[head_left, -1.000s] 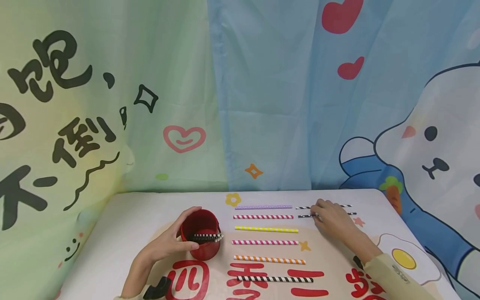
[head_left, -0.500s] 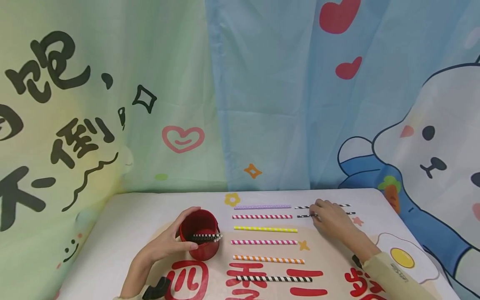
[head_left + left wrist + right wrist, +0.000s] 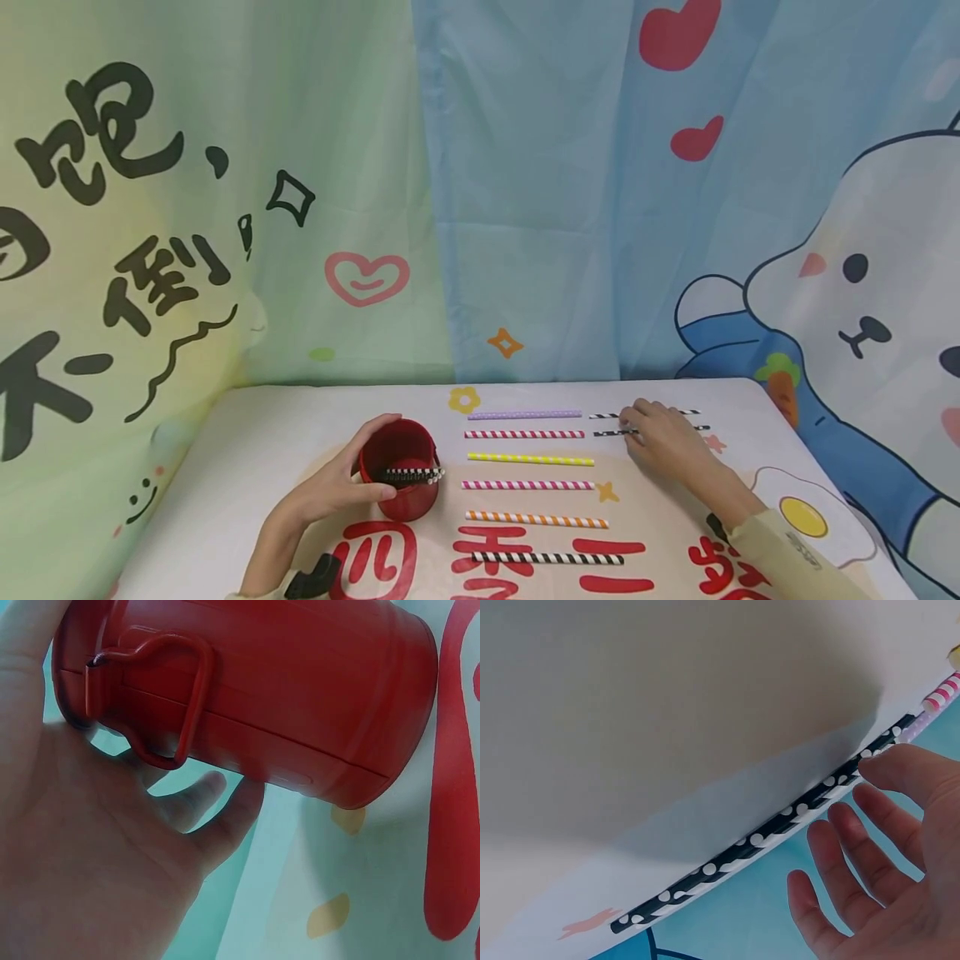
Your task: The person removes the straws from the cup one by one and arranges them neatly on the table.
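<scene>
In the head view my left hand (image 3: 337,479) grips a red bucket (image 3: 412,504), tilted with its mouth toward the camera. Black-and-white straws (image 3: 408,476) lie inside, their ends at the rim. The left wrist view shows the bucket's side (image 3: 300,682) and wire handle, with fingers behind it. My right hand (image 3: 667,442) is over two black-and-white straws at the back right. In the right wrist view its thumb (image 3: 892,769) touches or nearly touches the dotted straw (image 3: 756,840); the other fingers are spread, loosely bent. The striped straw lies just beyond the dotted one.
Between the hands, separate straws lie in rows: purple (image 3: 525,414), red-striped (image 3: 525,434), yellow (image 3: 531,459), pink-striped (image 3: 528,485), orange-striped (image 3: 537,520) and black-striped (image 3: 547,558). A printed cloth covers the table (image 3: 285,417); a printed curtain (image 3: 525,208) hangs behind.
</scene>
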`<action>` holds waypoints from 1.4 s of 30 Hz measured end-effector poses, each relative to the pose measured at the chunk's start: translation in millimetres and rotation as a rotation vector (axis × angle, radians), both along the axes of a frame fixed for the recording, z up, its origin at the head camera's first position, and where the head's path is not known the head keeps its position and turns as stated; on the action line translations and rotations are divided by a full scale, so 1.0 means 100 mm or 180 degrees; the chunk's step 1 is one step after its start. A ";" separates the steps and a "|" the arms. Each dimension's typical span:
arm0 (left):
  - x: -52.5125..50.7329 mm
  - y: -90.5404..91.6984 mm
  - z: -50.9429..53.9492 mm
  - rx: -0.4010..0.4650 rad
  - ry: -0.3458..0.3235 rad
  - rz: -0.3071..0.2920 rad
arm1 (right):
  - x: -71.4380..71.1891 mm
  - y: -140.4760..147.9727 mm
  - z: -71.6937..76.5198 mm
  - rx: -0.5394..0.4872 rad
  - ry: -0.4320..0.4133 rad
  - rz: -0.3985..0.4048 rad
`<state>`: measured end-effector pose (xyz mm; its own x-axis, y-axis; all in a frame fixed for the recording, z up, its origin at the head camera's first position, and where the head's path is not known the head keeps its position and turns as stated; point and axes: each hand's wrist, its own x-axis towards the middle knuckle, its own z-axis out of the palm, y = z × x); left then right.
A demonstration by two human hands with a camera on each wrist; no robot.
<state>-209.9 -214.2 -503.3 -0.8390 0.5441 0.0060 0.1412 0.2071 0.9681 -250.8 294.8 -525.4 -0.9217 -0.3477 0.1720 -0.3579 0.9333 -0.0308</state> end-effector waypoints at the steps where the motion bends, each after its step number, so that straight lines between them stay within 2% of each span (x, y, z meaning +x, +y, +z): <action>1: 0.00 0.00 0.00 -0.0006 -0.0008 0.0006 | 0.00 0.00 0.01 -0.0015 -0.0006 -0.0017; 10: 0.00 0.00 0.00 -0.0001 -0.0018 0.0013 | 0.01 -0.06 0.08 -0.0195 -0.0020 -0.0032; 17: 0.01 0.00 0.00 0.0002 -0.0022 0.0021 | 0.08 -0.21 0.15 -0.0417 -0.0054 -0.0033; 23: 0.01 0.00 0.00 -0.0002 -0.0004 0.0017 | 0.18 -0.41 0.21 -0.0729 -0.0227 -0.0127; 30: 0.00 0.00 -0.01 -0.0009 0.0015 0.0015 | 0.38 -0.76 0.28 -0.1108 -0.0207 -0.0099; 38: 0.00 0.01 -0.01 0.0004 0.0006 0.0015 | 0.59 -1.22 0.40 -0.1493 -0.0198 0.0121; 42: 0.00 0.00 -0.01 0.0010 0.0011 0.0012 | 0.67 -1.42 0.43 -0.1790 -0.0174 0.0357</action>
